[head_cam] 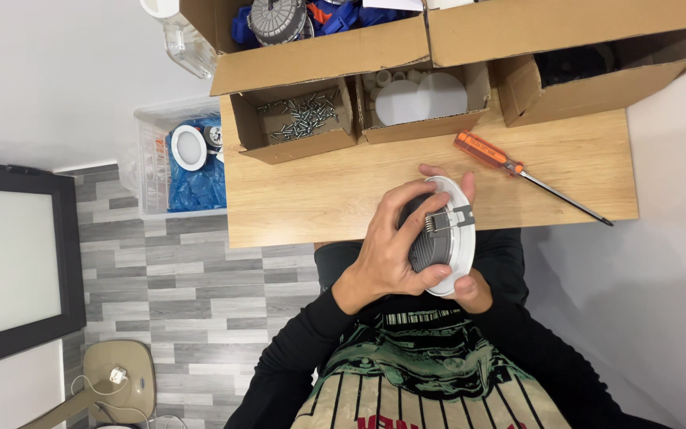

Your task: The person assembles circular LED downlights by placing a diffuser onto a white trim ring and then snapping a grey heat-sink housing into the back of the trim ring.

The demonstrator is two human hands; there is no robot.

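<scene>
Round white-rimmed downlight (443,237) (grey ribbed back) held edge-on.

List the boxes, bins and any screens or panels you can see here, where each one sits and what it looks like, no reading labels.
Screw box: table's back left, small open brown cardboard.
Disc box: back centre, brown, white round discs inside.
Dark-parts box: back right, brown.
Large carton: behind them, brown, blue and grey parts.
Clear bin: floor, left of table, blue lining.
Framed panel: far left, black frame, white face.

Bright, even indoor light, soft shadows under the cardboard boxes (454,48), sharp focus, slight wide-angle stretching at the edges.
</scene>
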